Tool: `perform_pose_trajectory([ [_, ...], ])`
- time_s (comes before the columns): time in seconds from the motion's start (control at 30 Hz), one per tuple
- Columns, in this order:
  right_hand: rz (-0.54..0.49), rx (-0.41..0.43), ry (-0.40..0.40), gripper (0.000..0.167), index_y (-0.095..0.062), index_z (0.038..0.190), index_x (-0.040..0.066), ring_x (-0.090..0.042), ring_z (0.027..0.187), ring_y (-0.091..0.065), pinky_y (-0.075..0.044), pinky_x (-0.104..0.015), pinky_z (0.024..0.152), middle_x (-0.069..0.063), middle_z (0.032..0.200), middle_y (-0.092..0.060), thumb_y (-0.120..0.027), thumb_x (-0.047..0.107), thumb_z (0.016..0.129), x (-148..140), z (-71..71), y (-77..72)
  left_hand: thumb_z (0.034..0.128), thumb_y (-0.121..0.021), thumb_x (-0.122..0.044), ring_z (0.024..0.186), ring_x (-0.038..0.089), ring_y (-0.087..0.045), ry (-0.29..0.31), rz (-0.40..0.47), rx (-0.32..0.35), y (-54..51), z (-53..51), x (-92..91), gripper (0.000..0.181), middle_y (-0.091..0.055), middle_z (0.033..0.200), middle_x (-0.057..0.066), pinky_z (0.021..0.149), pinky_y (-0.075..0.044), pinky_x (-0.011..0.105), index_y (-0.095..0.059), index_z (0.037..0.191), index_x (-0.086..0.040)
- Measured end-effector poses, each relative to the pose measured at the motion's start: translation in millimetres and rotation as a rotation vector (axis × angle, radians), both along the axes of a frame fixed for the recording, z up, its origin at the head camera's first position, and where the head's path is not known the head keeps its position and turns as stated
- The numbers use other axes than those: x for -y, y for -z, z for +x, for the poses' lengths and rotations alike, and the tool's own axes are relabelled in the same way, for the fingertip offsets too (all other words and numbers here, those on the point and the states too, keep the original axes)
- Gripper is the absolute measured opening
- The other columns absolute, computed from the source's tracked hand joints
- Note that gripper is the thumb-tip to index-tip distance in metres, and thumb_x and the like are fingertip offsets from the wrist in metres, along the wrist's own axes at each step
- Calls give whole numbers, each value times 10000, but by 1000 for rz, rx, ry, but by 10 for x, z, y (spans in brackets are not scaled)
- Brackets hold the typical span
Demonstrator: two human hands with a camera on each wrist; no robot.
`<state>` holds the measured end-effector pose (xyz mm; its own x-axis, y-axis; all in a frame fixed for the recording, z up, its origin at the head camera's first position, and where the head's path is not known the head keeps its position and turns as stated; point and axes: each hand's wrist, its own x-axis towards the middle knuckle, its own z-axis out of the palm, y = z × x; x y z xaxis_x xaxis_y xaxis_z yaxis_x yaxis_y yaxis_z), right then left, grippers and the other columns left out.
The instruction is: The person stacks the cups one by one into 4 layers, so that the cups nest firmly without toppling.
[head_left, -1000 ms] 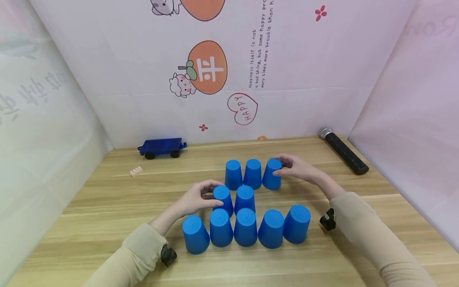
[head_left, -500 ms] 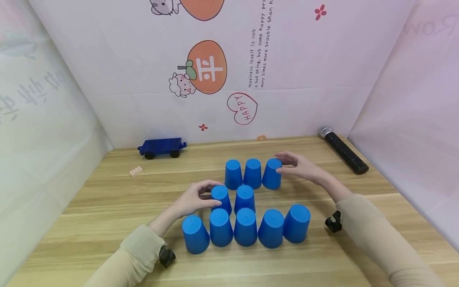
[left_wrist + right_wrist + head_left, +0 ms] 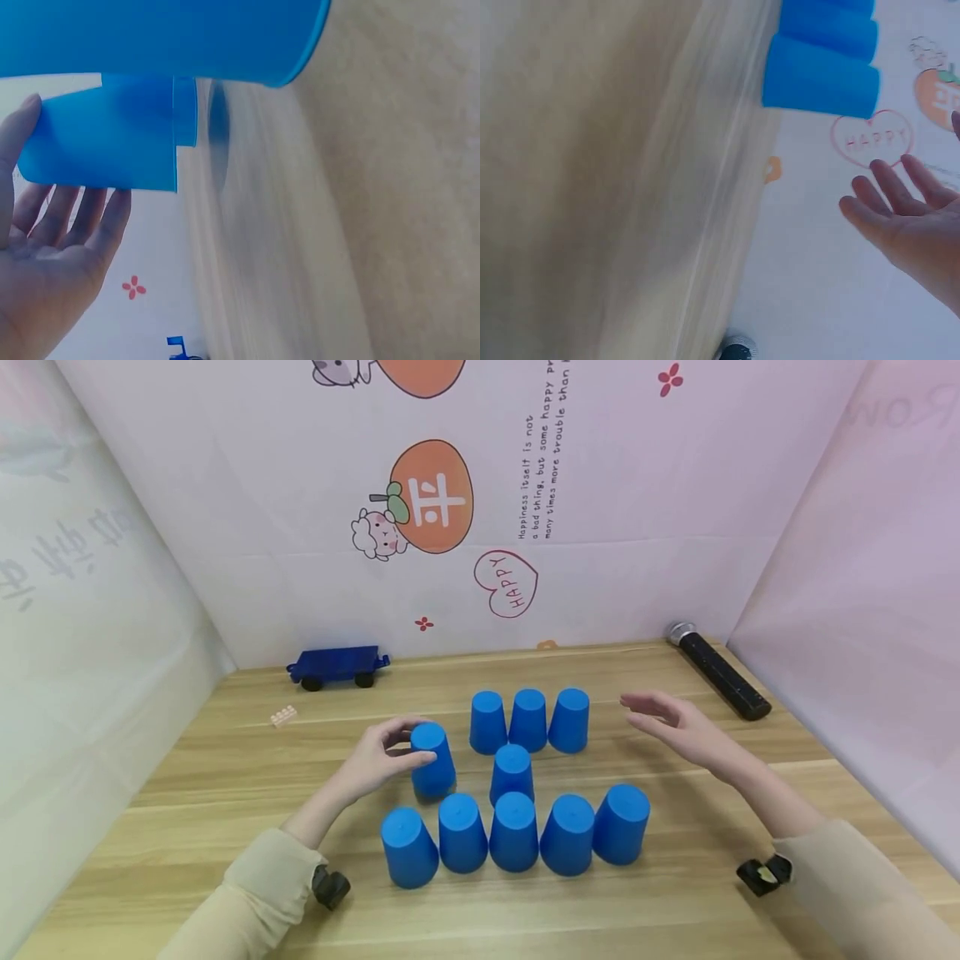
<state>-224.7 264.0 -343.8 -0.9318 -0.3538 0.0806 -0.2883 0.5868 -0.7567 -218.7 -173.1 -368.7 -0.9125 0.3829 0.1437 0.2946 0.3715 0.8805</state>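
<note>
Left hand: thumb and fingers pinch a smooth blue cup, a tapered round, mouth down, slightly tilted, its rim just off the table.
Right hand: holding nothing, fingers loosely stretched, well right of that grip.
Lone cup: mouth down, right of the held one.
Back trio: matching plastic-looking tapers, right of the grip and slightly beyond.
Front five: a row nearer the person than the grip.
Tabletop: streaky woodgrain beneath the grip.
Toy wagon: flat-bedded, dark blue, round black wheels, beyond the grip, leftward.
Microphone: black cylinder, silvery rounded head, far right.
</note>
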Motion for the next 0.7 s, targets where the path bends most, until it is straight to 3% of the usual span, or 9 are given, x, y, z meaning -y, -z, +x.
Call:
perform_pose_trajectory([
  [0.13,25,25,6,475,-425,1382,80,-315,1246,-484,-466,-291,968,-157,1389,-491,-407,368,1006,-18,231,-40,844,-704,-309,1154,319,-573,-102,9,-12,8,-60,19,487,-600,1230,113,908,-529,439,-546,1275,-146],
  [0.27,-23,87,-64,441,-421,1382,70,-110,1204,-529,-432,-138,902,-166,1385,-493,-430,301,1006,-32,417,-46,841,-704,-328,1189,326,-547,-186,33,-7,20,-136,18,500,-582,1267,117,935,-508,472,-542,1280,-152],
  [0.43,-131,140,-151,432,-409,1378,31,91,1151,-498,-447,-129,901,-210,1385,-474,-491,179,980,1,616,-51,839,-703,-346,1225,330,-518,-236,50,3,25,-249,-9,554,-550,1317,114,969,-477,503,-515,1317,-138],
  [0.7,-182,141,-185,500,-403,1363,-9,96,1153,-498,-453,-118,917,-258,1370,-464,-594,108,916,71,808,36,838,-701,-359,1230,313,-512,-259,46,6,57,-349,-71,557,-540,1329,91,985,-472,480,-512,1316,-146],
])
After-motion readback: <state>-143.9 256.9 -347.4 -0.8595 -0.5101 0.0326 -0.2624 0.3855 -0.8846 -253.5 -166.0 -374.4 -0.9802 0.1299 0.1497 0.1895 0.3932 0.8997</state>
